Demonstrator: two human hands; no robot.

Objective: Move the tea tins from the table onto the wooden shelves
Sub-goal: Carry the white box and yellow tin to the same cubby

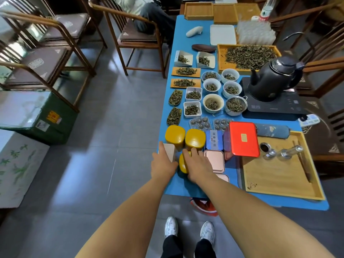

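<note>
Three yellow tea tins (194, 138) at the blue table's (186, 187) near-left corner; left hand (162, 164) and right hand (198, 164) clasp the nearest between them. Beside: blue tin (214, 139), red tin (243, 139), two pink tins (215, 161). Grey tile floor (111, 118), wooden chairs (137, 34).

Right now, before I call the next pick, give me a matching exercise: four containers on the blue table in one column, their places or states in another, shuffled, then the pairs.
Things:
1. Red flat rectangular tin
2. Blue labelled tin
3. Nearest yellow rounded tin
4. Black kettle

Places:
A. On the dark heating base
B. Between the left hand and right hand
C. Propped up tilted beside the wooden tray
D. Between a yellow tin and the red tin

Pairs: 1-C, 2-D, 3-B, 4-A
</note>
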